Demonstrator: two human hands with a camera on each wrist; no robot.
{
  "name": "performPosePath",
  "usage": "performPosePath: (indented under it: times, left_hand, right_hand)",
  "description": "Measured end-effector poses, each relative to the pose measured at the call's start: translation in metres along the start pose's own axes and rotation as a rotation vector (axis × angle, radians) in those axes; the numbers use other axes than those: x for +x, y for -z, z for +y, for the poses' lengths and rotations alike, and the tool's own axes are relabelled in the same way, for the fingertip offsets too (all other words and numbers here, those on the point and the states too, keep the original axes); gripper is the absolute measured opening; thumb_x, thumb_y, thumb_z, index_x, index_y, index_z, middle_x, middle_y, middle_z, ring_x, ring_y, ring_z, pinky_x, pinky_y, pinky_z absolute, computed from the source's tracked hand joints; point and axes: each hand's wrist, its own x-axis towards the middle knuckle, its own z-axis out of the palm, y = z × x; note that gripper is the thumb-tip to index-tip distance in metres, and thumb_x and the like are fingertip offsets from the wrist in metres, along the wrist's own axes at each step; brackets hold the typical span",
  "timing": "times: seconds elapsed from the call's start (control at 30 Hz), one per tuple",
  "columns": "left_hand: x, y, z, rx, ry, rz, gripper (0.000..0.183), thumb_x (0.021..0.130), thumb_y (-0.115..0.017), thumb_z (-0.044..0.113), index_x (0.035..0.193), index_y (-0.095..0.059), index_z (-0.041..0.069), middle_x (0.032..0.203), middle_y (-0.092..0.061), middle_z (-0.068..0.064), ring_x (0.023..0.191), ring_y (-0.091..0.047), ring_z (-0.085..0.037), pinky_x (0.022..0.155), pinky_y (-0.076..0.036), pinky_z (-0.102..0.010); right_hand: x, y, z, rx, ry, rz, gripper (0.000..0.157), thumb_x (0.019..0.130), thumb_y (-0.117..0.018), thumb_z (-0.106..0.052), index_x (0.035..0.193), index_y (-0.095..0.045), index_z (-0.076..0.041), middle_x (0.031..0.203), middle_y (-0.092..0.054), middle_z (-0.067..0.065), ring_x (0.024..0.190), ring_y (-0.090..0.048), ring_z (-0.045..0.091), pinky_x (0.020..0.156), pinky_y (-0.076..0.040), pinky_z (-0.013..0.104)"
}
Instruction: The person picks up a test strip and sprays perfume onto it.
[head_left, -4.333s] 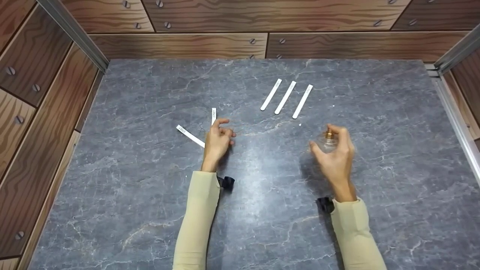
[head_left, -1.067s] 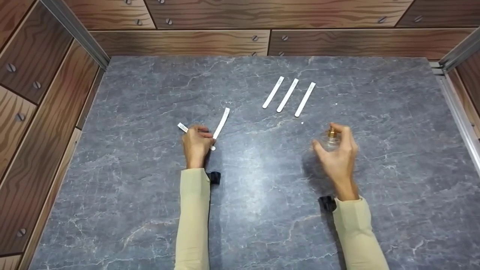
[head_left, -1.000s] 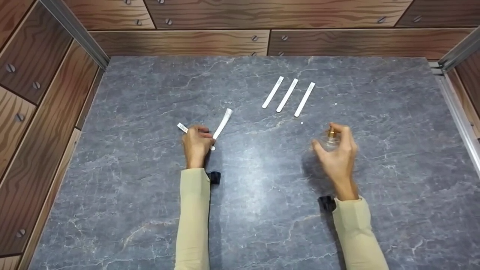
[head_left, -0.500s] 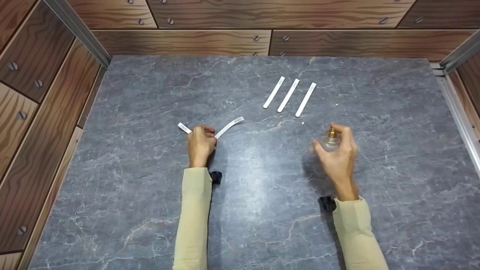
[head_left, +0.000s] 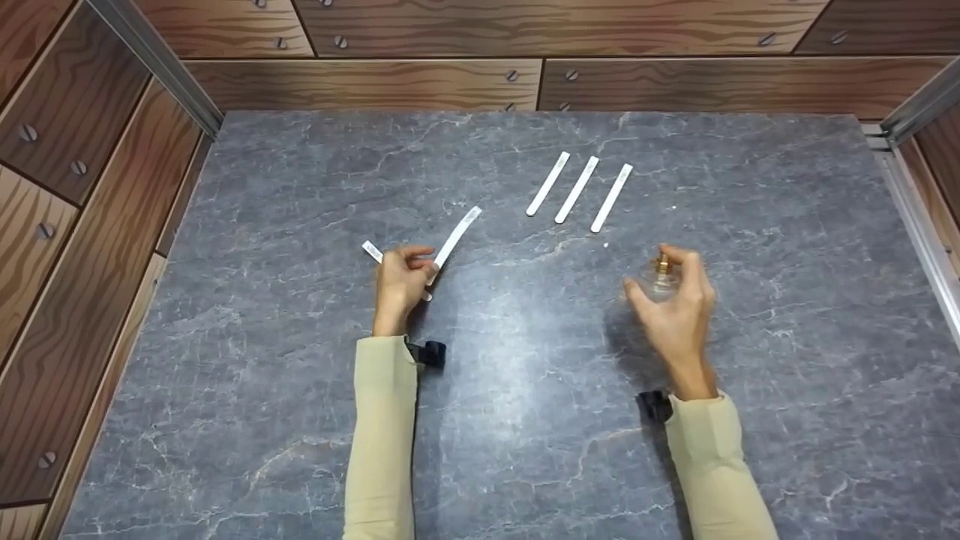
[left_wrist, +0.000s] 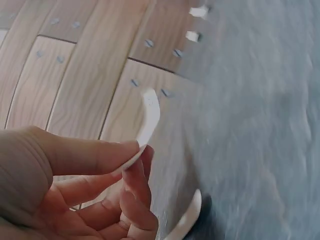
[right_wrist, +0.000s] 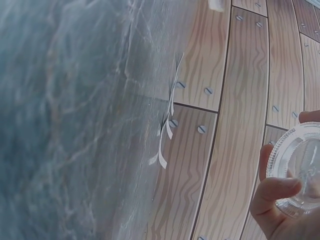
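Between thumb and fingers, my left hand (head_left: pixel 400 283) pinches a white paper test strip (head_left: pixel 459 234) near its rounded end. In the left wrist view the strip (left_wrist: pixel 151 112) is raised and bent, its printed end away from the hand. A second strip (head_left: pixel 372 250) lies on the table, partly hidden under this hand. My right hand (head_left: pixel 679 307) grips a clear glass perfume bottle (head_left: pixel 663 282) with a gold spray neck, the index finger up at the sprayer. The right wrist view shows the bottle's ribbed round base (right_wrist: pixel 280 155), with thumb and fingers around it.
On the grey marbled table (head_left: pixel 525 420), three more strips, a left one (head_left: pixel 548 184), a middle one (head_left: pixel 577 190) and a right one (head_left: pixel 612 198), lie side by side, slanted. A small white speck (head_left: pixel 606 245) is near them. Wood-patterned walls (head_left: pixel 360 84) enclose the table.
The left hand, loose over two lying strips at first, has since taken one up. Its free end swung right and down, then back up. The right hand has kept its place with the bottle.
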Motion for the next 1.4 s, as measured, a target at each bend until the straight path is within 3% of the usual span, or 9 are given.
performPosePath:
  times: [0.17, 0.4, 0.7, 0.9, 1.2, 1.4]
  left_hand:
    - [-0.002, -0.005, 0.0, -0.144, 0.038, -0.072, 0.024, 0.091, -0.062, -0.013, 0.114, -0.069, -0.014, 0.078, -0.065, -0.009, 0.057, -0.051, -0.008, 0.04, -0.037, -0.014]
    - [-0.007, -0.014, 0.0, -0.381, 0.04, -0.112, 0.021, 0.089, -0.057, -0.023, 0.109, -0.061, -0.026, 0.08, -0.065, -0.019, 0.058, -0.062, -0.008, 0.057, -0.056, -0.017]
    - [-0.015, -0.022, 0.007, -0.444, 0.084, -0.211, 0.02, 0.093, -0.054, -0.019, 0.113, -0.054, -0.019, 0.073, -0.065, -0.013, 0.057, -0.066, -0.012, 0.059, -0.06, -0.022]
    - [-0.022, -0.028, 0.011, -0.428, 0.081, -0.259, 0.025, 0.095, -0.054, -0.016, 0.12, -0.052, -0.018, 0.071, -0.065, -0.014, 0.054, -0.066, -0.013, 0.057, -0.06, -0.024]
    - [-0.035, -0.038, 0.017, -0.311, -0.028, -0.356, 0.028, 0.096, -0.055, -0.013, 0.123, -0.055, -0.018, 0.068, -0.067, -0.014, 0.05, -0.064, -0.011, 0.052, -0.059, -0.025]
    - [-0.042, -0.045, 0.017, -0.257, -0.059, -0.39, 0.028, 0.096, -0.057, -0.009, 0.124, -0.056, -0.016, 0.069, -0.068, -0.014, 0.049, -0.063, -0.009, 0.051, -0.059, -0.026]
  right_hand:
    - [0.0, 0.0, -0.001, 0.028, -0.004, 0.01, 0.049, 0.068, -0.082, 0.014, 0.112, -0.061, 0.012, 0.096, -0.066, 0.023, 0.088, -0.06, 0.032, 0.083, -0.044, 0.023]
    - [0.0, -0.001, 0.0, 0.025, -0.007, 0.017, 0.049, 0.067, -0.083, 0.015, 0.111, -0.061, 0.012, 0.096, -0.066, 0.024, 0.087, -0.06, 0.032, 0.082, -0.044, 0.021]
    - [0.0, -0.001, 0.0, 0.019, 0.003, -0.005, 0.048, 0.068, -0.081, 0.016, 0.11, -0.059, 0.013, 0.095, -0.066, 0.024, 0.086, -0.06, 0.031, 0.083, -0.046, 0.02]
    - [0.0, -0.001, -0.001, 0.015, -0.007, 0.0, 0.049, 0.067, -0.083, 0.014, 0.111, -0.06, 0.012, 0.096, -0.067, 0.023, 0.087, -0.061, 0.032, 0.083, -0.045, 0.021]
    - [-0.001, -0.001, -0.001, 0.021, 0.001, -0.007, 0.049, 0.067, -0.082, 0.015, 0.111, -0.06, 0.013, 0.095, -0.066, 0.023, 0.086, -0.06, 0.03, 0.082, -0.045, 0.021]
    - [-0.001, -0.003, 0.0, 0.025, 0.001, 0.001, 0.05, 0.066, -0.083, 0.015, 0.111, -0.06, 0.012, 0.095, -0.066, 0.023, 0.086, -0.06, 0.03, 0.082, -0.045, 0.02]
